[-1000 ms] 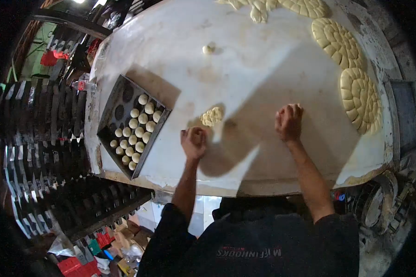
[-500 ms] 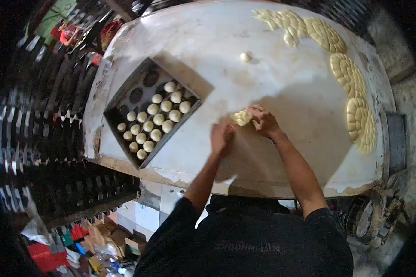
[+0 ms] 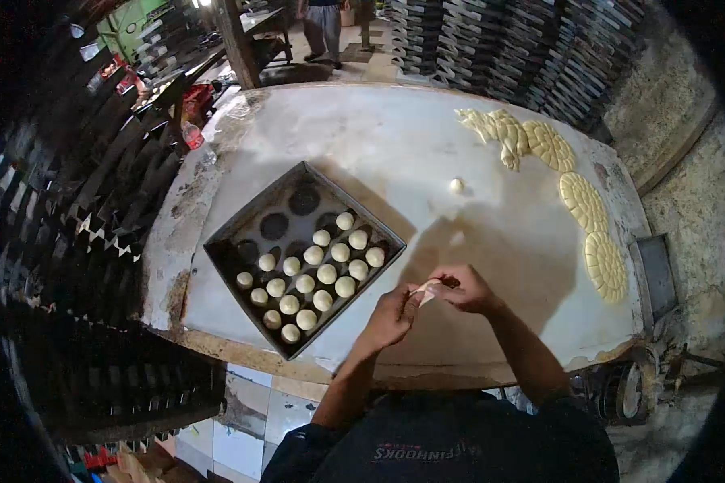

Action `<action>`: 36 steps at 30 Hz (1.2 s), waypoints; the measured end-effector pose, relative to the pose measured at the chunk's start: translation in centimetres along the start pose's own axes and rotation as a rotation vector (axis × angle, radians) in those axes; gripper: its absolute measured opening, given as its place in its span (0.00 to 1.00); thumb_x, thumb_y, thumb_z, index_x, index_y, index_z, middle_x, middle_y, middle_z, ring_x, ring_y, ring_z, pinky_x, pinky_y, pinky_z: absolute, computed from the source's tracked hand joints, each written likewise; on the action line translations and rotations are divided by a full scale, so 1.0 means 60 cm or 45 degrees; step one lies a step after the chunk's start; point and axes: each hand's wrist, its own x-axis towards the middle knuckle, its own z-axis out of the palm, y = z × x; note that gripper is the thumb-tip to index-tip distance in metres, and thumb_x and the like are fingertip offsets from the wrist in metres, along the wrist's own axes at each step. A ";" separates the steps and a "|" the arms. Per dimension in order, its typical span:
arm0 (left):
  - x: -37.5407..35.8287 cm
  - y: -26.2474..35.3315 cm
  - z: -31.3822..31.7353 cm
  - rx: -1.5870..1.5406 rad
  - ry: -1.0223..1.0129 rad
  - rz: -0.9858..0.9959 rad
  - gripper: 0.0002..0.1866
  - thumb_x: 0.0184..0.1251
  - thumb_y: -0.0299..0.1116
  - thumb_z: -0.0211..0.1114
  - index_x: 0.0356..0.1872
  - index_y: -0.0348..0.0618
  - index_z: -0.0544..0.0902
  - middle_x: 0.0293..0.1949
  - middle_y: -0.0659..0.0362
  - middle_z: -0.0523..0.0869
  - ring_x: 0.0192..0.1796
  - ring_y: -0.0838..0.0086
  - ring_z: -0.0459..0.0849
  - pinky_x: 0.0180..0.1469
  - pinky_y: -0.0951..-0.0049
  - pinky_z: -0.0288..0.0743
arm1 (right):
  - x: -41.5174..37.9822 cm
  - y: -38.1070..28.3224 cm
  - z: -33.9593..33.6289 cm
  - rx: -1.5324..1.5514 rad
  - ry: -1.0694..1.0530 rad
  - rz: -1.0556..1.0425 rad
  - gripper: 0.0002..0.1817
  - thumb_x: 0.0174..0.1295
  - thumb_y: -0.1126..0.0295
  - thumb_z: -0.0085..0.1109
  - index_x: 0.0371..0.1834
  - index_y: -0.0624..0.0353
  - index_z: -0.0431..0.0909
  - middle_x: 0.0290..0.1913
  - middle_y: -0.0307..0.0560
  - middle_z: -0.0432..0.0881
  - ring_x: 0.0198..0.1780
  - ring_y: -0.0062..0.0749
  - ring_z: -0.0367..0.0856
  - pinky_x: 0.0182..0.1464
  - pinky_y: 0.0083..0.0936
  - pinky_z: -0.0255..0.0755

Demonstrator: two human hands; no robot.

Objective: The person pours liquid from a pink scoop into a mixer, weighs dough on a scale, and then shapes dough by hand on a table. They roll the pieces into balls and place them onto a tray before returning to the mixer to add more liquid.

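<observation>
Close to the table's near side, my left hand and my right hand meet over a small piece of dough. Fingers of both are closed on it, and much of it is hidden by them. To the left lies a dark square baking tray with several round dough balls set in it. A single small dough ball rests on the table beyond my hands.
Along the right edge of the pale worktable curves flattened dough scored with lines, ending in a branched dough shape. Stacked dark trays stand behind. A person stands at the back.
The view has tilted up, bringing the person and the far stacks into sight. My hands have come closer together, and the dough in them is lifted and looks smaller.
</observation>
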 end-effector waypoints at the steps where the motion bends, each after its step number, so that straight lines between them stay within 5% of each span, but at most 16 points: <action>1: 0.001 0.028 -0.001 0.221 0.068 0.025 0.15 0.77 0.40 0.50 0.47 0.38 0.76 0.29 0.54 0.80 0.28 0.67 0.79 0.35 0.71 0.74 | -0.012 0.040 0.042 0.459 0.253 0.071 0.11 0.65 0.65 0.56 0.40 0.62 0.79 0.32 0.48 0.82 0.31 0.25 0.78 0.36 0.24 0.72; 2: 0.011 0.018 0.009 0.203 0.049 0.027 0.15 0.77 0.40 0.50 0.47 0.38 0.76 0.29 0.54 0.80 0.28 0.67 0.79 0.35 0.71 0.74 | -0.024 0.040 0.056 0.915 0.516 0.137 0.12 0.66 0.65 0.55 0.45 0.62 0.78 0.36 0.50 0.83 0.33 0.22 0.77 0.37 0.24 0.72; 4: 0.026 -0.010 0.047 0.208 0.008 0.469 0.17 0.78 0.43 0.47 0.47 0.38 0.76 0.33 0.50 0.81 0.33 0.61 0.82 0.40 0.68 0.76 | -0.070 0.052 0.060 0.609 0.345 0.301 0.12 0.68 0.66 0.53 0.48 0.63 0.76 0.40 0.53 0.82 0.36 0.27 0.80 0.40 0.26 0.73; 5: 0.029 0.006 0.066 -0.041 -0.010 0.513 0.09 0.75 0.31 0.51 0.44 0.38 0.77 0.41 0.50 0.82 0.42 0.54 0.81 0.44 0.59 0.75 | -0.084 0.051 0.069 0.444 0.428 0.209 0.13 0.68 0.65 0.53 0.46 0.64 0.76 0.40 0.55 0.82 0.36 0.32 0.81 0.38 0.28 0.73; 8: 0.027 0.050 0.114 -0.215 -0.059 -0.078 0.11 0.75 0.32 0.50 0.42 0.36 0.78 0.37 0.49 0.80 0.38 0.55 0.80 0.44 0.60 0.74 | -0.126 0.033 0.048 0.078 0.567 0.197 0.15 0.67 0.62 0.54 0.44 0.65 0.76 0.43 0.61 0.81 0.36 0.47 0.84 0.35 0.36 0.77; 10: 0.031 0.004 0.165 0.005 -0.176 -0.003 0.12 0.75 0.34 0.49 0.42 0.36 0.77 0.35 0.49 0.80 0.38 0.57 0.80 0.43 0.61 0.74 | -0.163 0.057 0.053 -0.567 0.707 0.185 0.14 0.65 0.64 0.56 0.42 0.66 0.77 0.40 0.61 0.82 0.34 0.50 0.84 0.32 0.39 0.77; 15: 0.076 0.032 0.210 0.007 -0.911 0.139 0.18 0.74 0.43 0.50 0.46 0.35 0.74 0.36 0.47 0.79 0.38 0.55 0.80 0.42 0.59 0.74 | -0.264 0.230 -0.010 -0.722 0.907 0.452 0.12 0.62 0.65 0.58 0.34 0.66 0.76 0.29 0.58 0.82 0.30 0.50 0.84 0.31 0.41 0.77; 18: 0.109 0.064 0.262 -0.040 -0.636 0.124 0.21 0.72 0.46 0.53 0.49 0.35 0.75 0.42 0.43 0.79 0.43 0.46 0.80 0.44 0.55 0.74 | -0.327 0.256 -0.087 -0.493 0.795 0.682 0.15 0.60 0.62 0.61 0.29 0.65 0.76 0.27 0.58 0.82 0.28 0.52 0.83 0.31 0.42 0.76; 20: 0.114 0.055 0.322 1.135 0.028 -0.280 0.21 0.69 0.42 0.53 0.50 0.31 0.77 0.59 0.35 0.73 0.44 0.49 0.84 0.37 0.58 0.79 | -0.368 0.247 -0.092 -0.330 0.642 0.701 0.16 0.58 0.60 0.63 0.27 0.65 0.76 0.27 0.58 0.82 0.28 0.53 0.83 0.32 0.42 0.76; 21: 0.113 -0.060 0.349 1.212 -0.108 0.197 0.19 0.71 0.40 0.53 0.52 0.36 0.78 0.54 0.38 0.79 0.42 0.51 0.86 0.34 0.59 0.81 | -0.373 0.243 -0.091 -0.288 0.588 0.520 0.17 0.57 0.59 0.65 0.26 0.64 0.76 0.26 0.57 0.81 0.28 0.51 0.83 0.31 0.41 0.75; 22: 0.122 -0.018 0.369 1.235 -0.104 0.196 0.19 0.71 0.40 0.53 0.52 0.36 0.78 0.54 0.38 0.79 0.42 0.51 0.86 0.34 0.59 0.81 | -0.372 0.241 -0.092 -0.251 0.539 0.340 0.18 0.56 0.57 0.66 0.25 0.63 0.77 0.24 0.56 0.81 0.27 0.50 0.83 0.31 0.40 0.75; 24: 0.116 0.100 0.424 0.608 -0.663 -0.336 0.16 0.72 0.39 0.54 0.53 0.42 0.79 0.42 0.42 0.85 0.37 0.57 0.87 0.33 0.61 0.81 | -0.380 0.248 -0.093 -0.270 0.521 0.197 0.17 0.54 0.57 0.68 0.27 0.62 0.78 0.22 0.55 0.80 0.27 0.47 0.82 0.32 0.38 0.75; 30: 0.105 0.093 0.470 0.418 -0.131 -0.299 0.12 0.73 0.36 0.56 0.43 0.35 0.78 0.26 0.52 0.84 0.24 0.74 0.80 0.29 0.70 0.76 | -0.420 0.241 -0.174 0.192 0.527 0.017 0.23 0.62 0.50 0.61 0.29 0.62 0.74 0.24 0.54 0.78 0.25 0.43 0.79 0.32 0.37 0.73; 32: 0.107 0.096 0.495 0.277 -0.165 -0.057 0.09 0.71 0.31 0.58 0.45 0.35 0.77 0.29 0.51 0.84 0.28 0.70 0.82 0.30 0.69 0.76 | -0.407 0.263 -0.135 0.564 0.642 -0.020 0.24 0.67 0.49 0.55 0.31 0.62 0.74 0.21 0.48 0.70 0.23 0.26 0.70 0.26 0.29 0.66; 34: 0.120 0.132 0.514 0.406 -0.068 0.132 0.09 0.70 0.28 0.59 0.47 0.36 0.76 0.34 0.49 0.84 0.32 0.66 0.84 0.31 0.67 0.76 | -0.398 0.242 -0.138 0.438 0.784 0.028 0.22 0.70 0.52 0.51 0.30 0.62 0.73 0.21 0.50 0.71 0.21 0.32 0.72 0.25 0.31 0.66; 36: 0.124 0.165 0.524 0.236 0.108 -0.148 0.09 0.69 0.26 0.59 0.47 0.37 0.75 0.36 0.47 0.83 0.35 0.61 0.85 0.34 0.64 0.77 | -0.390 0.245 -0.146 0.016 1.033 -0.012 0.19 0.69 0.56 0.51 0.28 0.61 0.71 0.22 0.52 0.72 0.22 0.42 0.75 0.25 0.35 0.67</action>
